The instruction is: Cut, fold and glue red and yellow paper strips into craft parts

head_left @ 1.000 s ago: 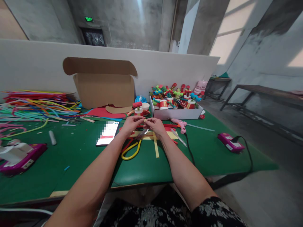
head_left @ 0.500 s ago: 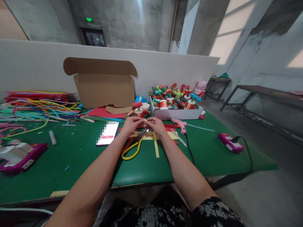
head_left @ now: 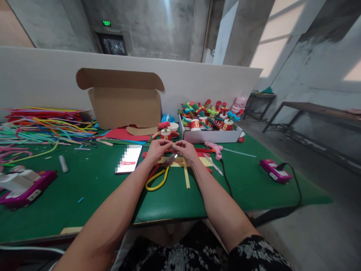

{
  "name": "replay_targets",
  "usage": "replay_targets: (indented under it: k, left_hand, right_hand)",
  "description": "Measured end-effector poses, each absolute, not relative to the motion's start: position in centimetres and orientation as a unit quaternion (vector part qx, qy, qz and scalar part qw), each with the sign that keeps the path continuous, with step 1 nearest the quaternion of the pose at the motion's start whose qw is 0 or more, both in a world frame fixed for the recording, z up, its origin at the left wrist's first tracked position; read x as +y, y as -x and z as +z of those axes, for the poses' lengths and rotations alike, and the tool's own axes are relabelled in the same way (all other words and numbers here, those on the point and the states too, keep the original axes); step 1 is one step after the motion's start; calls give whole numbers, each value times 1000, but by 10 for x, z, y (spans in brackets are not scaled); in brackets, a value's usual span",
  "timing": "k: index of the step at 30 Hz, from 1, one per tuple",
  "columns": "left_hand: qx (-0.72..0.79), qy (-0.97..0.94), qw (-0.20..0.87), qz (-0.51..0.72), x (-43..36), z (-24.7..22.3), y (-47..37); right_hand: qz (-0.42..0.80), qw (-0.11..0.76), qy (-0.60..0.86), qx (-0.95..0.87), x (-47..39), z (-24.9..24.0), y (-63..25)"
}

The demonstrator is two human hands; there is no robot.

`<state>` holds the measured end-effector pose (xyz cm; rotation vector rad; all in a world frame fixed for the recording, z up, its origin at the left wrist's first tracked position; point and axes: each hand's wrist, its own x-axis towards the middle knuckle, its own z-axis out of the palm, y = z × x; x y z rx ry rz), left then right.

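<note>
pinching a tiny pale piece (head_left: pixel 173 144), left hand (head_left: pixel 157 150) and right hand (head_left: pixel 186 151) seemed mid-job (assembled figures (head_left: pixel 195 125) filled a box (head_left: pixel 211 137))

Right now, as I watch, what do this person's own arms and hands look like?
The left hand and right hand are bare, without gloves. The left forearm and right forearm are bare too, with no watch visible. A short black sleeve with a pale floral pattern shows on the right; none shows on the left.
</note>
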<state>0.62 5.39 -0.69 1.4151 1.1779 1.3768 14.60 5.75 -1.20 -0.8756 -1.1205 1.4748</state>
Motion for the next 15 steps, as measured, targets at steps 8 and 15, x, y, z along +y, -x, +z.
replay_targets:
  k: [8, 15]
  left_hand:
    - [456, -489, 453, 589, 55, -11, -12]
    - [434, -506, 496, 557, 57, -11, -9]
  right_hand:
    - [617, 526, 367, -457, 61, -14, -144]
    - [536, 522, 390, -536, 64, -14, -146]
